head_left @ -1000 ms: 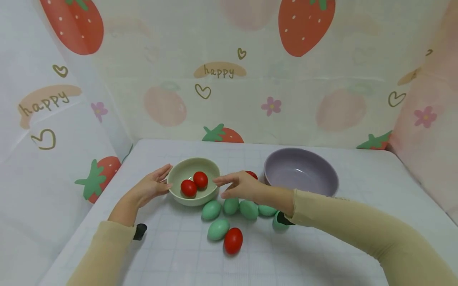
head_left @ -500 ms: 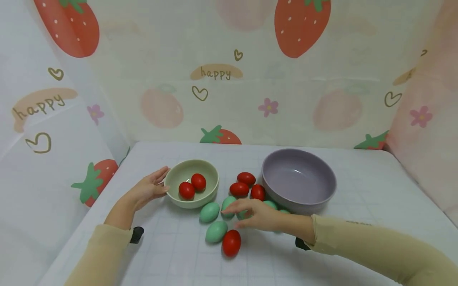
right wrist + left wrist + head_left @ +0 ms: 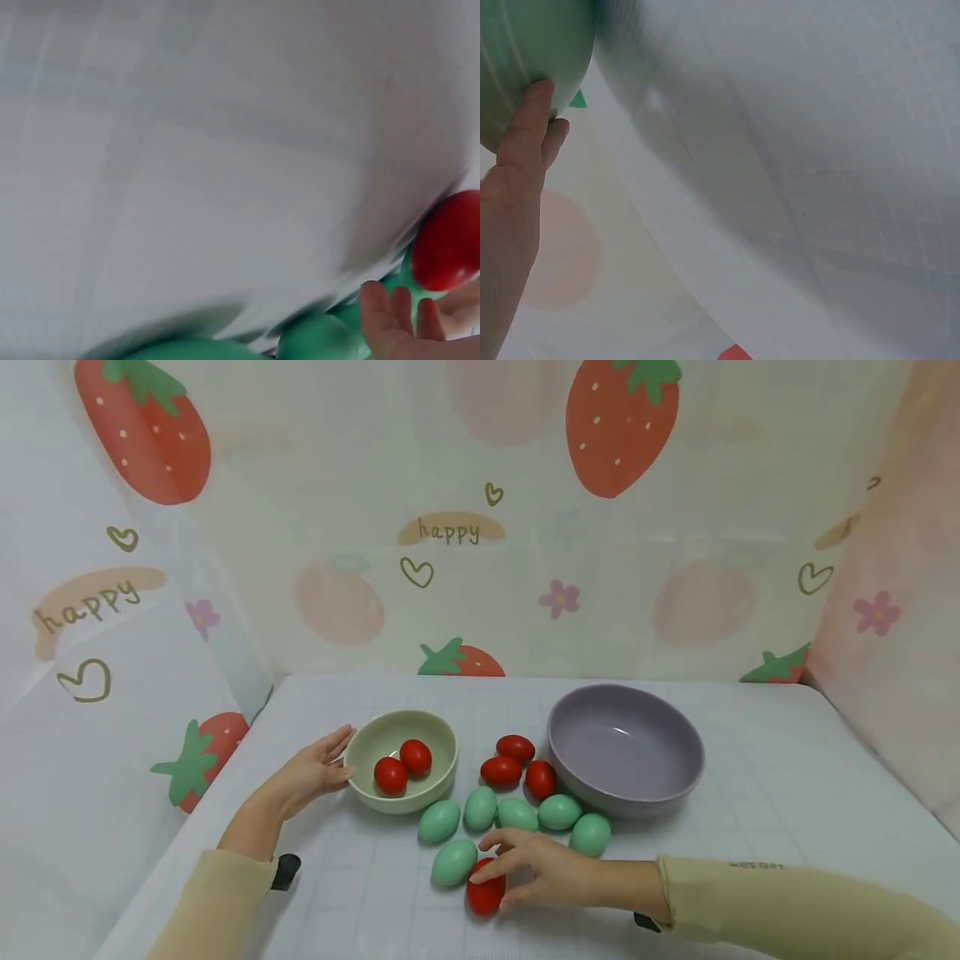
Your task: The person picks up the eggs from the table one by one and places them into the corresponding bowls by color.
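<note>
On the white counter (image 3: 360, 893), a wide purple bowl (image 3: 630, 793) stands to the right of a smaller pale green bowl (image 3: 382, 735) holding two red eggs (image 3: 416, 758). A person's left hand (image 3: 311, 777) rests near-straight fingers against the pale green bowl's left side; the right hand (image 3: 543, 868) curves thumb and forefinger around a lone red egg (image 3: 486, 897) at the front, how firmly cannot be told. A good pick-up likely calls for light, even pressure across its middle and a straight lift, sparing the green egg (image 3: 453, 863) just beside it. Compared with half a second earlier, the right hand is at the lone red egg, not over the green row (image 3: 517, 814); the left keeps its place.
</note>
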A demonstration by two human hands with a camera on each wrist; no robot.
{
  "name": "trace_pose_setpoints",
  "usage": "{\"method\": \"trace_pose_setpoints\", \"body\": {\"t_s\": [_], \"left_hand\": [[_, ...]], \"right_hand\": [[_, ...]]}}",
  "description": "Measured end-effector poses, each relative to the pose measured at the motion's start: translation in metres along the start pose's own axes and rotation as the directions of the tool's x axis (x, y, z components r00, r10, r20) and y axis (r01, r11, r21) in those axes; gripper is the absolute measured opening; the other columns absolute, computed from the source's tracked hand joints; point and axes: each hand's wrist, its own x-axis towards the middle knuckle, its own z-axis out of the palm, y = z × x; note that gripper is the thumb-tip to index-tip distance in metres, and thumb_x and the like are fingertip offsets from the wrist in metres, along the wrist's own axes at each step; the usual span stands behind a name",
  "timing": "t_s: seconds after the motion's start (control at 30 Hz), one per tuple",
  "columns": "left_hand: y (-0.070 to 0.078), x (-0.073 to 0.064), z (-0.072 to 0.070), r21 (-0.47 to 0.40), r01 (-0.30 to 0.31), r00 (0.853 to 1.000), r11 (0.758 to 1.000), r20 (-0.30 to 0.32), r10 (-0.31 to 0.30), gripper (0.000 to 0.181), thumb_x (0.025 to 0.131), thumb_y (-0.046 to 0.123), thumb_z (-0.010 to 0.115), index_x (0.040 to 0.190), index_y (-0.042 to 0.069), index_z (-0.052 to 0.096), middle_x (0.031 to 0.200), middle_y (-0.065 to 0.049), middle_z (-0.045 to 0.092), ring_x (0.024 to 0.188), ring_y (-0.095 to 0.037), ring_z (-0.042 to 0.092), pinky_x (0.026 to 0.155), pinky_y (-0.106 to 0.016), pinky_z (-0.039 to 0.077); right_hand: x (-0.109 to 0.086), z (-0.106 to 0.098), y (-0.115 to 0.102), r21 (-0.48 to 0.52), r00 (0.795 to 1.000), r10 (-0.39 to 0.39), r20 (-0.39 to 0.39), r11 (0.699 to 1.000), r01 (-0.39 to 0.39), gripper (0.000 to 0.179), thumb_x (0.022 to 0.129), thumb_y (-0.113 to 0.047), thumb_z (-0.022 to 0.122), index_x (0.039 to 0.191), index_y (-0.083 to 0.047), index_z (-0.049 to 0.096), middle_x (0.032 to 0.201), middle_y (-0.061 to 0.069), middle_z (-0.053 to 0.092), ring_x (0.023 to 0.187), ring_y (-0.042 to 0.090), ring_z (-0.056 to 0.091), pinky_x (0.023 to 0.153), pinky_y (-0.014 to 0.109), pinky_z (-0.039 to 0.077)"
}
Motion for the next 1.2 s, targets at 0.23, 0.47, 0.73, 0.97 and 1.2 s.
{"method": "trace_pose_setpoints", "body": {"t_s": [0.23,0.47,0.73,0.97,1.2], "left_hand": [[0.002,0.001,-0.001,0.026,0.011,0.999,1.000,-0.036,-0.010,0.080,0.095,-0.002,0.055,0.156,0.008,0.004,0.161,-0.012,0.006,0.145,-0.036,0.014,0.104,-0.040,0.037],[-0.007,-0.003,0.001,0.023,0.038,0.998,0.999,-0.045,-0.037,0.079,0.095,0.000,0.055,0.156,0.008,0.006,0.161,-0.013,0.008,0.145,-0.037,0.016,0.102,-0.040,0.039],[-0.007,-0.002,0.004,0.024,0.022,0.999,0.999,-0.040,-0.021,0.078,0.094,-0.003,0.055,0.156,0.006,0.008,0.161,-0.015,0.009,0.144,-0.038,0.016,0.102,-0.040,0.040],[-0.003,-0.002,0.006,0.026,0.011,1.000,1.000,-0.022,-0.010,0.079,0.094,-0.003,0.056,0.156,0.005,0.007,0.160,-0.017,0.009,0.144,-0.040,0.015,0.102,-0.040,0.040],[-0.003,-0.003,0.003,0.043,-0.003,1.000,0.999,-0.028,0.005,0.078,0.095,-0.002,0.054,0.156,0.004,0.006,0.160,-0.017,0.007,0.144,-0.041,0.014,0.102,-0.041,0.039]], "right_hand": [[0.003,0.004,-0.002,0.018,0.998,0.065,-0.007,0.998,-0.065,0.036,0.082,-0.004,0.074,0.117,-0.013,0.072,0.128,0.008,0.052,0.112,0.013,0.048,0.097,0.028,0.044],[0.006,0.015,-0.005,-0.005,0.996,0.089,-0.009,0.996,-0.089,0.039,0.079,-0.001,0.077,0.115,-0.015,0.071,0.126,0.007,0.053,0.114,0.012,0.049,0.096,0.025,0.044],[0.010,0.022,-0.010,0.094,0.984,0.175,-0.025,0.981,-0.172,0.030,0.079,-0.005,0.077,0.105,-0.020,0.069,0.128,0.003,0.054,0.117,0.012,0.048,0.097,0.027,0.043],[0.008,0.019,-0.011,0.154,0.980,0.197,-0.038,0.970,-0.189,0.028,0.079,-0.001,0.075,0.101,-0.019,0.070,0.124,0.001,0.054,0.113,0.009,0.048,0.095,0.025,0.043],[0.009,0.010,-0.014,0.184,0.980,0.188,-0.058,0.967,-0.175,0.030,0.077,0.002,0.075,0.099,-0.018,0.071,0.121,0.000,0.055,0.106,0.006,0.048,0.084,0.022,0.047]]}}
